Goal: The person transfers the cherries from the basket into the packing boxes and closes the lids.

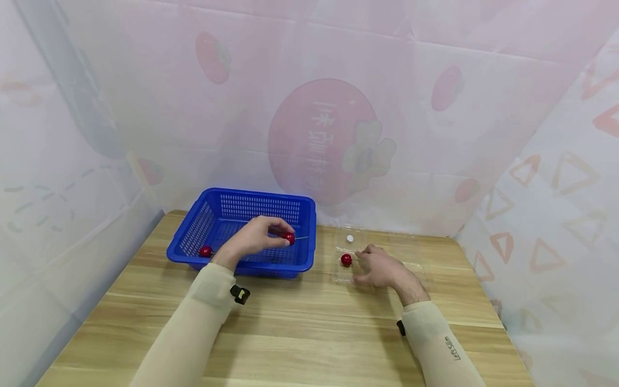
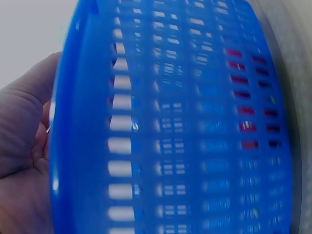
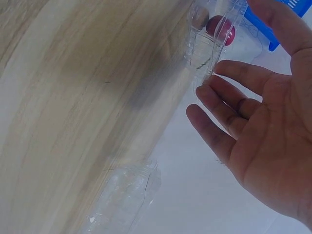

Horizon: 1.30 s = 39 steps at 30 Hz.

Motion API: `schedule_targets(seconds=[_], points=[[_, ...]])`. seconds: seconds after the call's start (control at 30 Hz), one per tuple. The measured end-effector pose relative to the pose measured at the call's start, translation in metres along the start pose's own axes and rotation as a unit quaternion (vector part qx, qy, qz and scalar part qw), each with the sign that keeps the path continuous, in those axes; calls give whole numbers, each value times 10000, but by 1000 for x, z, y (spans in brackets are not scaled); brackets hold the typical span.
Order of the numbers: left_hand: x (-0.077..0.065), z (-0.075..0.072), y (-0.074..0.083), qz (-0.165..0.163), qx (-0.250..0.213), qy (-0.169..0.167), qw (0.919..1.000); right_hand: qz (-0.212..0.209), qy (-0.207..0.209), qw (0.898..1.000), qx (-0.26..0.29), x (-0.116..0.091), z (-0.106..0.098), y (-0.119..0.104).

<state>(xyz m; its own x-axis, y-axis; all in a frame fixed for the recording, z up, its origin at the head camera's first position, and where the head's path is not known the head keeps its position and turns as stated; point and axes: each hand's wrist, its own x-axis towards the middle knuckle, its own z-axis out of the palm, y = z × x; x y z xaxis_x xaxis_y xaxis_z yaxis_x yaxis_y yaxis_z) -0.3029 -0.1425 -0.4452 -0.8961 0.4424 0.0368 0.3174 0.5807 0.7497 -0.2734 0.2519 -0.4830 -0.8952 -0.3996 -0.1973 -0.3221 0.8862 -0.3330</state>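
Observation:
Over the blue plastic basket (image 1: 242,192), my left hand (image 1: 256,234) pinches a red cherry (image 1: 289,238) with a thin stem pointing right. Another cherry (image 1: 205,251) lies inside at the basket's left. In the left wrist view the basket wall (image 2: 83,146) hides the fingertips of the left hand (image 2: 22,156). On the right, a clear plastic box (image 1: 343,279) contains a single cherry (image 1: 346,260). My right hand (image 1: 384,269) is at the box's right side, fingers extended and slightly bent, fingertips at its edge; whether they press on it is unclear.
A small white round piece (image 1: 350,238) shows at the box's rear part. More clear plastic (image 3: 122,200) lies farther along the table, faint in the head view. The wooden table (image 1: 300,338) meets a printed cloth wall (image 1: 416,204) behind.

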Motion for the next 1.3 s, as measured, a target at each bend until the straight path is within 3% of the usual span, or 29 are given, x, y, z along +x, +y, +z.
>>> schedule_targets(seconds=[0.4, 0.83, 1.3], points=[[5, 27, 33, 84, -373, 40, 9993, 15, -7, 10000, 56, 0, 0, 0], [18, 64, 53, 405, -381, -75, 9984, 35, -1, 10000, 61, 0, -1, 0], [35, 98, 78, 815, -72, -317, 9961, 37, -32, 10000, 73, 0, -2, 2]])
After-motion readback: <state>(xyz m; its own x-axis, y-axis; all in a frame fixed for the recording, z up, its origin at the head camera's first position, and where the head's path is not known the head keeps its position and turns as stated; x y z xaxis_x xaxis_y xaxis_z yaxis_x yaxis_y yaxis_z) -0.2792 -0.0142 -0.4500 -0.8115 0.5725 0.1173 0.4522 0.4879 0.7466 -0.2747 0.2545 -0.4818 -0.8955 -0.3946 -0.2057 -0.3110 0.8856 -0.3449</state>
